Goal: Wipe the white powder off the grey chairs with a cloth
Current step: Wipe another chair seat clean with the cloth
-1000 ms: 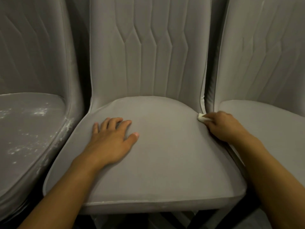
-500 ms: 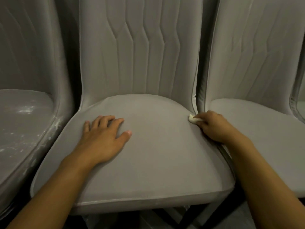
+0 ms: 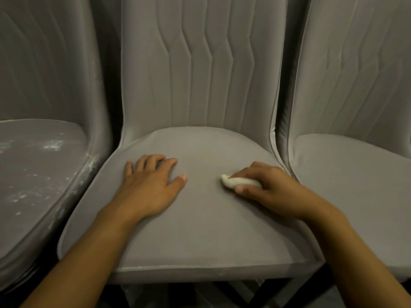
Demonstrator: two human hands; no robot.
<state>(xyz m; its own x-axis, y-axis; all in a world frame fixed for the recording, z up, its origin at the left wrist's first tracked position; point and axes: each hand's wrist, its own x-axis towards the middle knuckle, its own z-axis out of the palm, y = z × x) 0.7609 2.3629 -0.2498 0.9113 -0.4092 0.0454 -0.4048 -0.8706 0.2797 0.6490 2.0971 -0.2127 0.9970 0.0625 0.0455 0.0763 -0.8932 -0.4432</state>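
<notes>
Three grey padded chairs stand side by side. My left hand lies flat on the seat of the middle chair, fingers spread. My right hand grips a small wadded white cloth and holds it against the same seat, right of centre. The middle seat looks free of powder. White powder is smeared over the seat and right rim of the left chair.
The right chair stands close against the middle one, its seat without visible powder. Narrow dark gaps separate the chairs. Dark chair legs cross below the middle seat's front edge.
My right hand has slid the cloth from the seat's right rim leftward toward the middle of the seat. My left hand stays flat in the same spot.
</notes>
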